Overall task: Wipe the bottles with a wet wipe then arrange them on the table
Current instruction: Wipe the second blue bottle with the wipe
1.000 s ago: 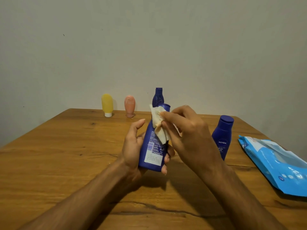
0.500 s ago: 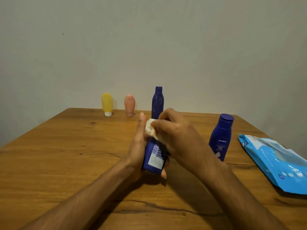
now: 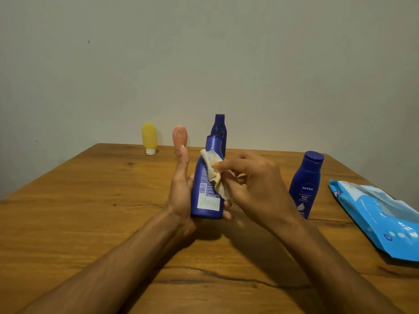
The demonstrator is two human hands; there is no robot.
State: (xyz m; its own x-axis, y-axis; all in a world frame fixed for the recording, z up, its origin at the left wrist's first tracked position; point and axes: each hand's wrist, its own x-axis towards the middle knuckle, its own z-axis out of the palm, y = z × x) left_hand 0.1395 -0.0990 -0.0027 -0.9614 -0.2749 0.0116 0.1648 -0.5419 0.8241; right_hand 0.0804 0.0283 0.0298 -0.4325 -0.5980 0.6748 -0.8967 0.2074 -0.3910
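Note:
My left hand [image 3: 181, 191] holds a blue lotion bottle [image 3: 207, 196] upright above the table, its back label towards me, fingertips wrapped round the far side. My right hand [image 3: 260, 191] pinches a crumpled white wet wipe [image 3: 215, 175] against the bottle's upper right side. A second blue Nivea bottle [image 3: 306, 184] stands on the table to the right. At the far edge stand a yellow tube [image 3: 149, 138], a peach tube [image 3: 179, 138] and a slim blue bottle [image 3: 219, 130], partly hidden behind the held one.
The wooden table [image 3: 90, 211] has a long dark crack across the near part. A light blue wet-wipe pack [image 3: 381, 218] lies flat at the right edge. A plain wall rises right behind the far edge.
The wipe went down over the bottle's top and front half a second ago and has come back up along its right side. The bottle's cap and label show again.

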